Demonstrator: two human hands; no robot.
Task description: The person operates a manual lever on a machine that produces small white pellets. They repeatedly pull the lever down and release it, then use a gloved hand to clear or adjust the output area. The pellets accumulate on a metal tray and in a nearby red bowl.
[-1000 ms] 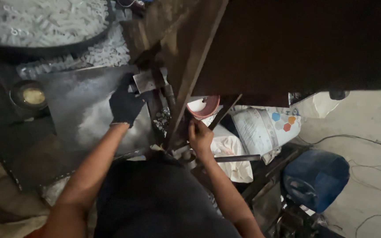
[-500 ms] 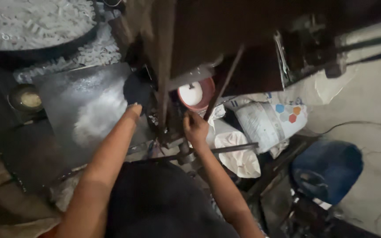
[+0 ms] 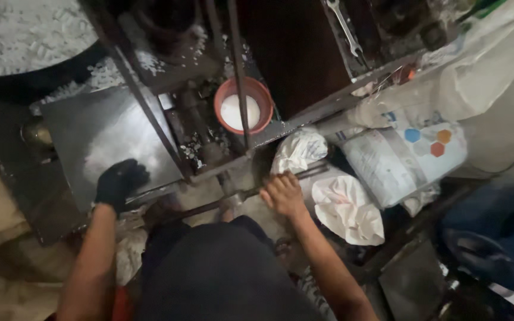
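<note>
My left hand [image 3: 120,182] wears a black glove and rests on the near edge of a grey metal tray [image 3: 105,139] dusted with white powder. My right hand [image 3: 282,195] is bare and closed around a dark horizontal metal bar [image 3: 209,205] low on the machine frame. Beyond the bar a red bowl [image 3: 244,107] holding white material sits on the machine bed, with a thin vertical rod [image 3: 239,77] crossing in front of it. My dark-clothed lap fills the bottom of the head view.
A large pan of white flakes [image 3: 19,35] lies at top left. White sacks [image 3: 352,208] and a printed bag [image 3: 406,154] are stacked right of the bar. A wrench [image 3: 345,27] lies on the machine top. A blue object [image 3: 495,238] sits at far right.
The view has tilted down and nearer. My left hand slid back from the machine's middle to the tray's near edge. My right hand dropped from the frame onto the horizontal bar.
</note>
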